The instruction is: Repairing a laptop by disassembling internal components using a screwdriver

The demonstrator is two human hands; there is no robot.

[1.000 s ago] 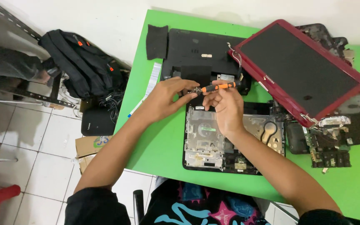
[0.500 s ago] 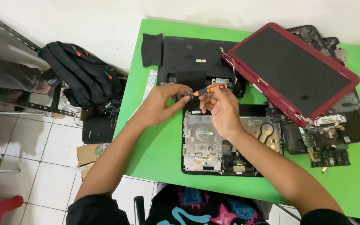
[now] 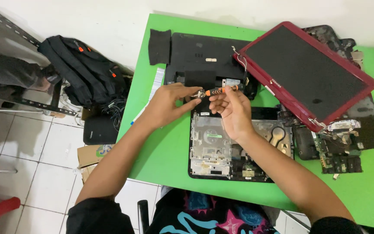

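gripping a slim orange-and-black screwdriver [image 3: 219,90], right hand [image 3: 233,112] over metal chassis [image 3: 213,147].

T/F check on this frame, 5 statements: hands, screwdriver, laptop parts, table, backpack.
1. The right hand holds an orange and black screwdriver. True.
2. The left hand lies flat on the floor. False: it is raised over the table, its fingers at the screwdriver's tip.
3. The table is green. True.
4. The red-framed screen panel lies under the opened laptop base. False: it lies apart, at the table's far right, over other parts.
5. The black backpack sits on the table. False: it is on the floor, left of it.
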